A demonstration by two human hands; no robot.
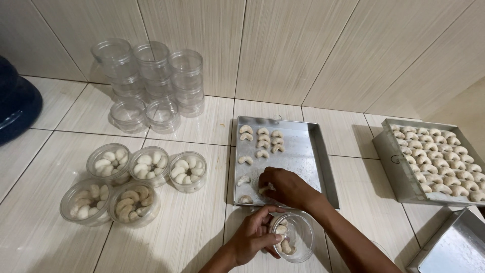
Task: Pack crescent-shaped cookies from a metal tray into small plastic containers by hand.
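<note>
**Cookies from tray to jar**

Here the right hand (285, 187) reaches onto the near edge of the tray (303, 151), fingers curled together around a crescent cookie (265, 189) that shows pale between them. The left hand (252, 235) is wrapped around the side of a clear jar (295, 236), gripping it just near of the tray; the jar tilts toward the camera and a few cookies lie inside. The two hands are close, one just beyond the other, not touching.

On the tray a small group of cookies (261, 139) remains at its far left corner, with a few more strung down its left side; the rest of the metal is bare and dusted white.

To the left stand five filled jars (131, 182), open-topped, in two rows. Farther back against the tiled wall are stacks of empty jars (151, 81). At the right, a second tray (437, 162) is packed with rows of cookies, and the corner of a third tray (452, 247) shows at the near right. Everything rests on a pale tiled floor (45, 227).
</note>
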